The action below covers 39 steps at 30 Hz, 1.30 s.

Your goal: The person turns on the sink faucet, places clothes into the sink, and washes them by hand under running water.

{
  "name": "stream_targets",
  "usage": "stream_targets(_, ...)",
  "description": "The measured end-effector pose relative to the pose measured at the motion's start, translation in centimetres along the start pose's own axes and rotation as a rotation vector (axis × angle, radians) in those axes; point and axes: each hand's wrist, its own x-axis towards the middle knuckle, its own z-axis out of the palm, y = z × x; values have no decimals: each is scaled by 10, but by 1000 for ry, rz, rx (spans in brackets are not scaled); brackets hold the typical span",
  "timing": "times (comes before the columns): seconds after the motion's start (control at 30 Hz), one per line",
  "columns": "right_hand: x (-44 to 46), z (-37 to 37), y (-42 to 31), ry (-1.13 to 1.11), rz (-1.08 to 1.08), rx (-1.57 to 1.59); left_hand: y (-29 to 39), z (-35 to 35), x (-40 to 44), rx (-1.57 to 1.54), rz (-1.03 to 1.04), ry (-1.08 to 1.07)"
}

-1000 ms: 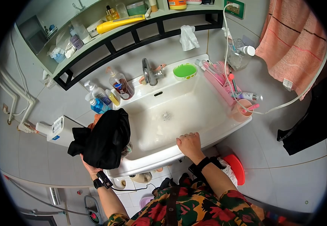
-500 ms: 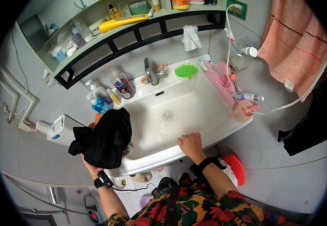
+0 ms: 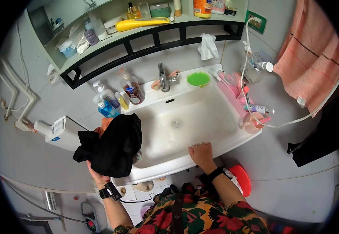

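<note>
With the drain (image 3: pixel 176 124) taken as clock centre and the wall as twelve, the black cloth (image 3: pixel 114 146) is located between eight and nine o'clock, bunched over the left end of the sink (image 3: pixel 157 171). The left hand (image 3: pixel 96 175) supports it from eight o'clock; its fingers are hidden by the fabric, so their closure cannot be told. The right hand (image 3: pixel 201 153) is curled narrow against the front rim between four and five o'clock, with no object visible in it.

Judged by present position, the cloth has been gathered and taken up; it is neither spread out nor set down inside the bowl. No stream shows at the faucet (image 3: pixel 162 76), at twelve.

The bowl is white, with pale streaks near the drain. A green soap dish (image 3: pixel 198 79) sits at one o'clock, a pink tray (image 3: pixel 234 103) at two and a pink cup (image 3: pixel 251 126) at three. A brown pump bottle (image 3: pixel 133 90) stands at ten. Beyond the sink, a pink towel (image 3: pixel 314 58) hangs at two; a red bin (image 3: pixel 245 180) stands below, past four.
</note>
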Motion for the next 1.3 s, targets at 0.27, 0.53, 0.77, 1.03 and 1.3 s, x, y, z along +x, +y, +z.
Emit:
stream_targets(0.27,1,0,-3,35,11,18,2,1,-4,-55,-53,39)
stream_targets(0.53,3,2,-4,69,15,-13,0,-13,-1,-92,-51,59)
stream_targets(0.77,9,-4,-2,-195,45,-102,-2,-20,0,-122,-77,103)
stream_targets(1.03,42,-42,-8,-478,128,296,1,-17,-1,-112,-74,73)
stream_targets(1.3,141,-69,-12,-183,-87,187,-4,-15,-4,-91,-14,149)
